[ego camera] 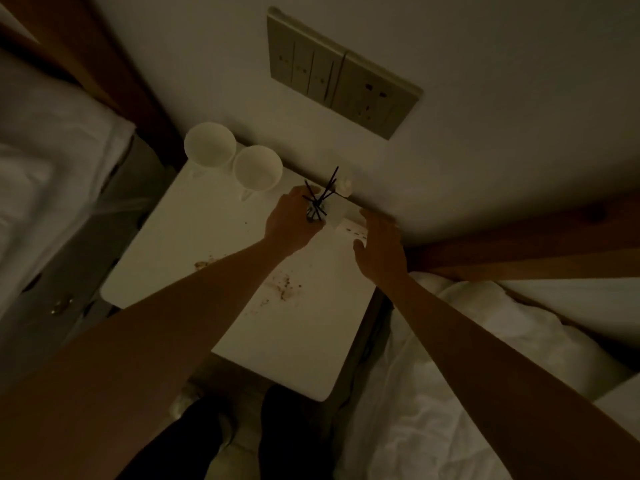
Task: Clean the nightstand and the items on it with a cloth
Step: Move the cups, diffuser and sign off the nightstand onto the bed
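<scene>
A white nightstand [194,258] stands between two beds, with brown crumbs and smears [282,287] on its top. Two white cups [209,145] [258,173] stand at its back left corner. My left hand [289,223] grips a small reed diffuser bottle [316,211] with dark sticks fanning upward, near the back edge. My right hand [381,247] hovers with relaxed fingers over a white power strip [349,230] at the back right. A small white object [346,185] sits against the wall behind the sticks. No cloth shows in view.
A switch and socket panel [343,76] is on the wall above the nightstand. White bedding lies at the left [45,168] and at the right [450,375]. A wooden bed frame [519,251] runs along the right. My dark-clad legs [242,438] stand at the front.
</scene>
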The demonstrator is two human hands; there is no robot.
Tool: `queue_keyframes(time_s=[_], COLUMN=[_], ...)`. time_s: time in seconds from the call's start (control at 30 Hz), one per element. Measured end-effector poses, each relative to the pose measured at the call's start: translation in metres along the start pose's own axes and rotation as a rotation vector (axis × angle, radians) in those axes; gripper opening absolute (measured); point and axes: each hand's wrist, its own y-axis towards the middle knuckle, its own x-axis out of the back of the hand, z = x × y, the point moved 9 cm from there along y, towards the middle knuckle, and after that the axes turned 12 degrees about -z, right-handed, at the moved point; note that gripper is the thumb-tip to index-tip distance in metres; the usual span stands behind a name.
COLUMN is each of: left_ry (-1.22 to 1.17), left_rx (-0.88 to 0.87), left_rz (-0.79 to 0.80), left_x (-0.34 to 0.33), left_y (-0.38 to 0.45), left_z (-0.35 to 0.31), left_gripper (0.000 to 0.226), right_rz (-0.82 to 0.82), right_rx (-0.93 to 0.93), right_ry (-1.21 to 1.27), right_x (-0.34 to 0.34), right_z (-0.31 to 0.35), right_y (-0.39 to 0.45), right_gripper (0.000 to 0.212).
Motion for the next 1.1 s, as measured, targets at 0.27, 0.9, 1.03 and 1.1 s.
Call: queue_keyframes(time_s=[0.27, 0.9, 1.03, 1.1], left_ry=[-0.217, -0.283, -0.252, -0.205], left_rx=[0.119, 0.194, 0.256, 0.276], left_rz=[-0.038, -0.261, -0.382, -0.443], left_x=[-0.001, 0.229, 0.298, 0.333], left_y=[0.009, -0.109, -0.139, -0.156], left_z=[0.014, -0.063, -0.059, -0.051], left_gripper=[0.041, 0.029, 0.038, 0.040], right_rz=[-0.003, 0.023, 0.020, 0.005], right_rx=[0.014, 0.343, 0.472, 0.551], right_ry=[-0.126, -0.120, -0.085, -0.082], right_x=[-0.005, 0.161, 0.195, 0.207], right_z=[-0.002, 0.150, 0.220, 0.260], right_y=[0.001, -0.085, -0.104, -0.116], right_gripper=[0.036, 0.032, 0.029, 0.031])
